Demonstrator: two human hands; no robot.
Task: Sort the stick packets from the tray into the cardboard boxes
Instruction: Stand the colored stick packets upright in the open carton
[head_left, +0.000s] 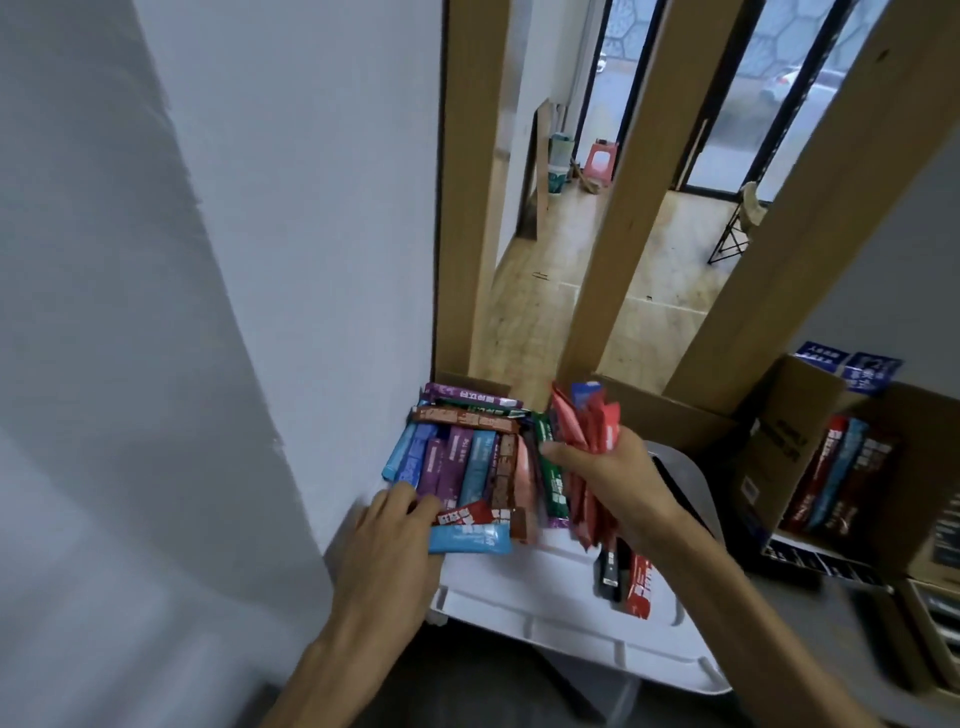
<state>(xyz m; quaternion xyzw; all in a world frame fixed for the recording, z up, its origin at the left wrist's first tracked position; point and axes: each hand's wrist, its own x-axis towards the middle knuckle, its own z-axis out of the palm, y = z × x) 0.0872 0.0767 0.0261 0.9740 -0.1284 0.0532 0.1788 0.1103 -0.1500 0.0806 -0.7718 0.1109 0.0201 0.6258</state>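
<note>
**Red packets bunched in the right hand, left hand on the pile**

A white tray sits against a pale wall, and most of the stick packets are heaped in its far left corner: blue, purple, teal, brown and pink ones lying side by side, with a few purple, green and brown ones laid across the far end.

The left hand rests on the near edge of this heap. Its fingers are loosely bent over the packets, with the tips at a red packet. A light-blue packet lies crosswise just beside the thumb. I cannot tell whether the hand pinches either one or only touches them.

The right hand is raised over the middle of the tray. Its fingers and thumb are wrapped round a bundle of red packets, which fan out above the fist and hang below it (a green packet stands just beside the thumb; whether it belongs to the bundle is unclear).

Near the tray's right edge lie a black packet and a red-orange packet, side by side under the right forearm.

Past the right edge stands an open cardboard box. Red, blue and dark red packets lean inside it.
</note>
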